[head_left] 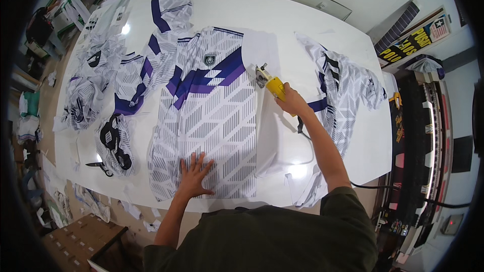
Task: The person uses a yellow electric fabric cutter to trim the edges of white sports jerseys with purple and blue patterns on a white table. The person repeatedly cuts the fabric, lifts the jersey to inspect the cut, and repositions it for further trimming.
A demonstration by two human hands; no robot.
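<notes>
A patterned white, grey and purple jersey fabric piece (222, 121) lies over plain white sheeting (267, 146) at the centre of the white table. My left hand (195, 176) rests on its lower part with the fingers spread flat. My right hand (291, 99) is wrapped round a yellow electric cutting tool (274, 85), with its metal head at the right edge of the fabric near the purple band. A dark cord runs from the tool toward the right.
Bunched jersey pieces (83, 98) cover the table's left side, and another pile (345, 100) lies on the right. Black scissors (105, 170) lie at the lower left. A large machine (413, 161) stands beyond the table's right edge, and a cardboard box (80, 244) sits at the lower left.
</notes>
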